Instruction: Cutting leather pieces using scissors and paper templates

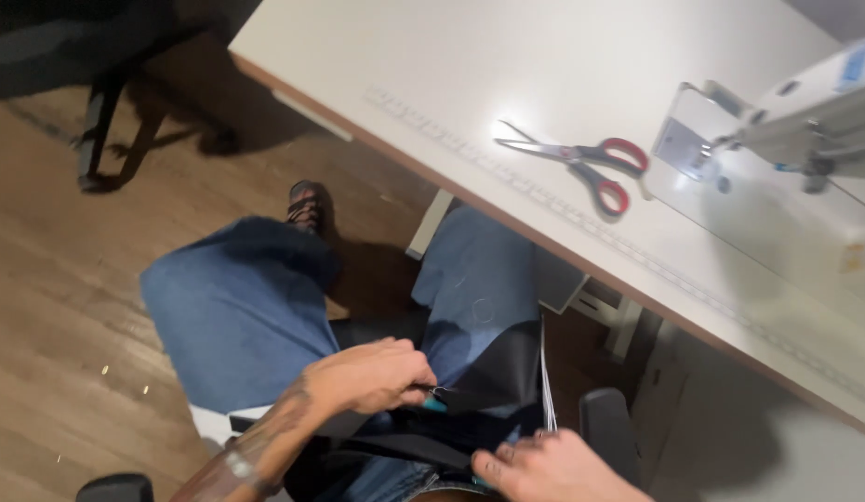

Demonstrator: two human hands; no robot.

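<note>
Seen from above, a seated person's lap fills the bottom of the view. The right hand (544, 468) sits at the lower edge, fingers curled onto a piece of dark fabric (493, 372) that lies across the lap; how firmly its grip closes on the cloth cannot be told. The left hand (372, 376), with a tattooed forearm and a wristband, is closed around a small teal-handled tool (434, 402) whose tip meets the edge of the dark fabric. The fabric drapes over legs in blue jeans (242, 311), and one sandalled foot (305, 206) rests further out on a brown wood-plank floor (51, 279). A dark chair armrest (607, 423) sits just right of the lap.

Beyond the knees a white bench (432, 65) with a brown edge runs diagonally across the view, a measuring strip (544, 200) along its near border. Red-handled scissors (581, 160) lie open on the bench, well apart from both hands. At the far right stands a white sewing machine (805, 121). In the far upper left, dark chair legs (102, 130) stand on the floor
</note>
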